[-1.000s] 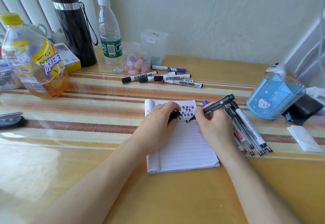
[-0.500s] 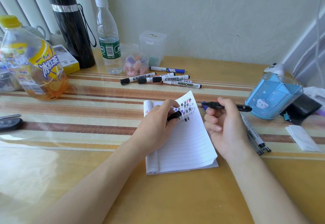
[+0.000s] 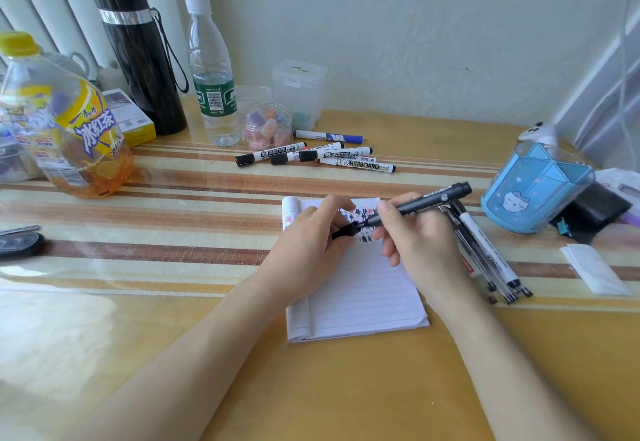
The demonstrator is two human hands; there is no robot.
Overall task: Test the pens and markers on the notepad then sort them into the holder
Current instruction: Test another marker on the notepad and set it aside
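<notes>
Two hands meet over the top of the notepad (image 3: 363, 298), which lies mid-way along the desk (image 3: 346, 399), nearer its front edge. The left hand (image 3: 304, 250) rests on the page and pinches a black cap (image 3: 344, 231) between thumb and fingers. The right hand (image 3: 419, 243) grips a black marker (image 3: 422, 201) in a writing hold. Its long axis slopes from the tip, low and left, up to the tail, which points toward the blue holder (image 3: 533, 194) by the right edge. Tip and cap lie just beside each other, nearly in line, so recapping looks next: a short push leftward. More pens (image 3: 485, 257) lie beside the right wrist; whiteboard markers (image 3: 325, 156) lie near the back edge.
</notes>
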